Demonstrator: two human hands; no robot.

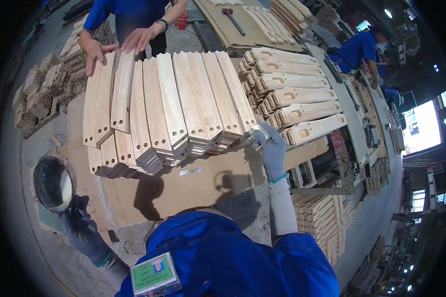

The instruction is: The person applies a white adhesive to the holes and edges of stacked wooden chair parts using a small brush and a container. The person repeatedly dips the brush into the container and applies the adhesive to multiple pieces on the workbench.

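My left hand (80, 225), gloved in grey, grips a round dark pot (45, 180) with white liquid inside, held out at the lower left. In my grey-gloved right hand (273, 153) is a brush (244, 138), its bristle end close to the front end of the rightmost row of stacked wooden slats (198, 99); whether it touches them I cannot tell. The slats are pale and slightly curved, with paired drilled holes at their near ends. Across the stack, a co-worker's hands (139, 39) rest on the slats at the left.
Cardboard (208, 183) covers the table before me, with a small metal strip (191, 172) on it. More wooden parts with oval slots (297, 94) are stacked at the right. A hammer (233, 21) lies on the far table. Another person (357, 52) works at the far right.
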